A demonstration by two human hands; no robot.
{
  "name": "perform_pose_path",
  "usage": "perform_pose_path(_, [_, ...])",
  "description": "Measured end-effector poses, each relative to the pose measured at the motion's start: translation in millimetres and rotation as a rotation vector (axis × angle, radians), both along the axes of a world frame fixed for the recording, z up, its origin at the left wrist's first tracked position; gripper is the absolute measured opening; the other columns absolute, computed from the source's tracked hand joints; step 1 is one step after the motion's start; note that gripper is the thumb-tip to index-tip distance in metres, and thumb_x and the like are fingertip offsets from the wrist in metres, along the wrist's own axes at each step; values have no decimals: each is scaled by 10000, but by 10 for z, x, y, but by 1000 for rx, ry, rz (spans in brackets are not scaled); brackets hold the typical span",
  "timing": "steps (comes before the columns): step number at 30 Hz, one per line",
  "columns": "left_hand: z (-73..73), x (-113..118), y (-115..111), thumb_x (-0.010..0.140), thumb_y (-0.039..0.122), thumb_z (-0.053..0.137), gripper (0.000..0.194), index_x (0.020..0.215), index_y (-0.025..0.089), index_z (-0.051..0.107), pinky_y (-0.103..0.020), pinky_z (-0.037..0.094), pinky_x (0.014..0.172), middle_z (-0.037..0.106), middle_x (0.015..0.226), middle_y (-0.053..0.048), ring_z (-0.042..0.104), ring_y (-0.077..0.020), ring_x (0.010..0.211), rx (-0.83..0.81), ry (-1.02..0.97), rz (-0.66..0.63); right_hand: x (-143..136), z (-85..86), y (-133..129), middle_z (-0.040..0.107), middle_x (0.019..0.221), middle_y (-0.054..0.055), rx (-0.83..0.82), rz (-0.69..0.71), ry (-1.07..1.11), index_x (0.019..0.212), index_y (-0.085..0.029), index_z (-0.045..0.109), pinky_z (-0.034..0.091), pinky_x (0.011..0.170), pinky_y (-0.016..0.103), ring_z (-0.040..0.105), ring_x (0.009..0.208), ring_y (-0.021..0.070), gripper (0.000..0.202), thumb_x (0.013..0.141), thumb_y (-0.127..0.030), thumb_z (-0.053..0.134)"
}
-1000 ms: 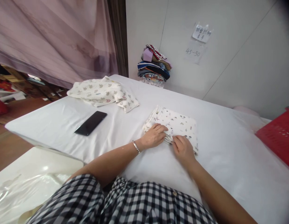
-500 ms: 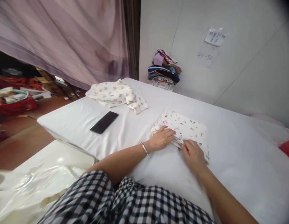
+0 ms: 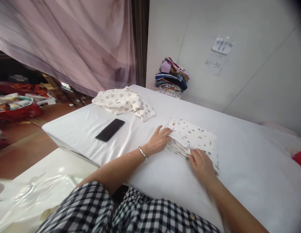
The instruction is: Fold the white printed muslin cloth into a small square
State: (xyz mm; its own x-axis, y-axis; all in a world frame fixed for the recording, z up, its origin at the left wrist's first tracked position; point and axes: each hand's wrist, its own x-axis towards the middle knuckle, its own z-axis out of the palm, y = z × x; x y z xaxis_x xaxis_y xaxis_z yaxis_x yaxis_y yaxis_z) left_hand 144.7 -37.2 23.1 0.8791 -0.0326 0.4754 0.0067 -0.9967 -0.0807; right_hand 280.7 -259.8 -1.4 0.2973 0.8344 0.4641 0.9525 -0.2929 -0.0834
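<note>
A folded white cloth with small printed figures [image 3: 197,137] lies in layers on the white-covered table [image 3: 247,161]. My left hand [image 3: 159,140] rests at its left corner, fingers spread and fingertips on the edge. At the near edge, my right hand [image 3: 201,161] pinches the top layer of the cloth between thumb and fingers. Several folded layers show between the two hands. Farther back on the left, a loose, crumpled white cloth with a grey print [image 3: 123,100] lies by itself.
A black phone [image 3: 110,129] lies left of my left hand. Folded clothes [image 3: 171,77] are stacked beyond the table's far edge by the wall. Clear plastic [image 3: 50,187] covers a surface at the lower left. A pink curtain [image 3: 92,38] hangs behind.
My left hand has moved left from the middle of the near edge to the folded cloth's left corner. More layers show at that edge. The view has shifted slightly.
</note>
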Motion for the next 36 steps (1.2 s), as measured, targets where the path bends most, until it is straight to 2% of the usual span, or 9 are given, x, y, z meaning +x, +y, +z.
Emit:
perform_pose_path(6, [-10,-116,131,799,75,443,180,821,180,588,-498,232,1067,534,1243,-88,427,-215,1201,-95,-36,47,-17,17,30,590,945,93,-66,-21,-117,1122,-136,554,398,702,314,514,852,212,354,933,-394,402])
perform_pose_path(12, [19,-124,179,751,55,452,177,770,184,572,-421,314,1020,566,1177,-65,482,-193,1131,-281,-20,12,-16,72,65,572,870,67,-111,-11,-112,932,-154,594,380,660,296,501,795,186,262,945,-297,374])
perform_pose_path(16, [-9,-114,215,673,74,517,124,693,181,575,-361,407,922,572,1132,-65,548,-194,1016,-481,18,22,-29,100,82,562,862,64,-142,15,-92,898,-155,591,373,656,294,488,795,185,237,940,-262,383])
perform_pose_path(20, [-9,-118,264,660,90,521,110,690,180,576,-308,452,858,558,1141,-57,569,-175,961,-645,-23,44,-38,99,77,561,870,61,-146,-3,-78,884,-158,586,375,670,297,483,801,189,211,929,-252,403])
perform_pose_path(22, [13,-126,295,666,107,520,102,711,180,575,-282,464,824,553,1147,-54,574,-161,941,-717,-57,74,-42,91,83,563,881,66,-140,-11,-79,900,-159,588,380,677,303,486,810,195,214,927,-273,408])
perform_pose_path(24, [43,-135,326,676,139,520,104,748,183,580,-265,472,754,589,1048,-49,585,-146,849,-778,-56,169,-52,90,119,567,921,80,-128,-1,-89,970,-152,585,388,687,311,491,833,204,238,925,-307,411])
perform_pose_path(28, [101,-154,372,692,228,530,128,802,194,586,-239,429,597,605,731,1,550,-128,629,-869,91,377,-112,135,318,560,1023,105,-124,30,-116,1198,-137,499,406,712,328,495,881,219,330,919,-291,417])
perform_pose_path(32, [114,-184,411,653,295,596,179,806,202,593,-212,391,554,628,772,9,549,-118,632,-998,253,337,-202,217,609,557,1027,111,-160,64,-129,1262,-134,448,407,730,335,488,906,231,377,894,-217,446])
perform_pose_path(36, [89,-208,447,638,404,640,232,695,186,584,-208,341,488,594,632,17,503,-110,553,-1095,377,288,-274,269,844,561,1007,105,-201,76,-135,1290,-152,422,399,733,344,486,894,234,414,877,-169,450])
